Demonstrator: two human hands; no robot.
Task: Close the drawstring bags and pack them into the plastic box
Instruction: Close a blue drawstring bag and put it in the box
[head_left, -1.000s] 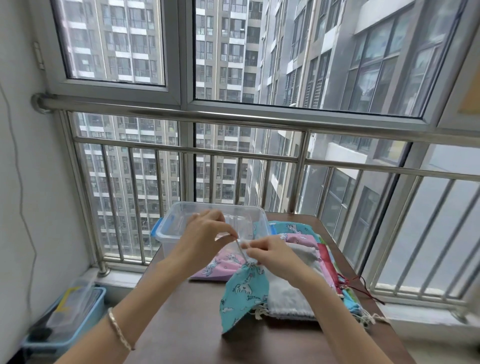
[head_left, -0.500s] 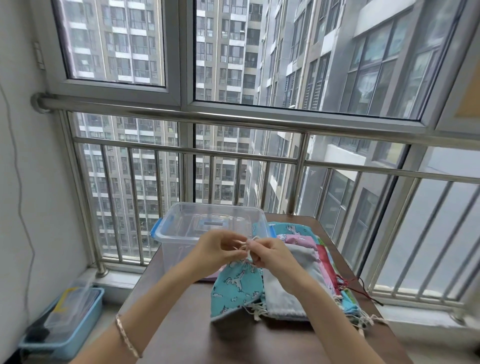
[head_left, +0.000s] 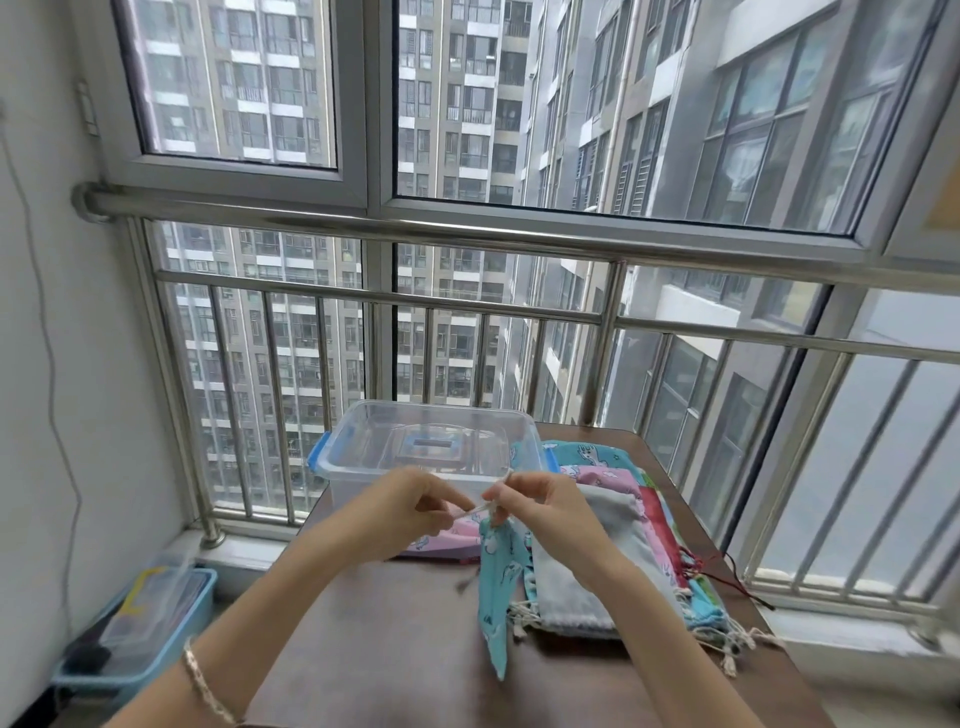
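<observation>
Turquoise bag (head_left: 497, 577) now hangs cinched below the right hand (head_left: 545, 506), which pinches its neck. The left hand (head_left: 405, 506) seemingly pinches the cord (head_left: 467, 512); pull outward steadily.

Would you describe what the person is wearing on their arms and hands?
Both forearms are bare, with no sleeves in view. A thin, pale braided bracelet circles the left wrist. The left hand and right hand wear no gloves; no rings show.

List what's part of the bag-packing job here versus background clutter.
Job: teal bag, gripped by right hand; drawstring, pinched by left hand; plastic box; stacked bags; pink bag.
Lying about: blue floor bin; wall wire; railing.
</observation>
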